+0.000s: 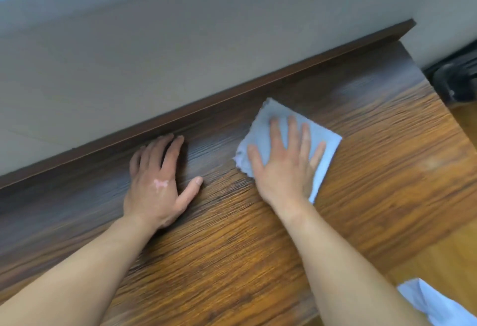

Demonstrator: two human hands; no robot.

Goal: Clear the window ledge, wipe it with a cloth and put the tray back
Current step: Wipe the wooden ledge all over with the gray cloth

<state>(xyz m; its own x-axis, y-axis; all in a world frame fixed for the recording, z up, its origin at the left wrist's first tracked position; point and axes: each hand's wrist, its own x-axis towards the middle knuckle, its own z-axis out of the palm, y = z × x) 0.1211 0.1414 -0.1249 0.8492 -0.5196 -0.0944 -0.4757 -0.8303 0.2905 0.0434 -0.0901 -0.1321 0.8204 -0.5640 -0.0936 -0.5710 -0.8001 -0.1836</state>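
A wide wood-grain window ledge [374, 160] runs diagonally across the view, with a dark raised strip along its far edge. A light grey cloth [322, 134] lies flat on it, right of centre. My right hand [284, 163] presses down on the cloth, palm flat and fingers spread. My left hand [157, 183] rests palm down on the bare ledge to the left of the cloth, fingers reaching toward the dark strip. No tray is in view.
A pale wall [180, 54] rises behind the ledge, with bright window light at the top left. A dark object [456, 80] sits beyond the ledge's right end. Wooden floor [438, 256] and a white garment [433, 302] show at lower right.
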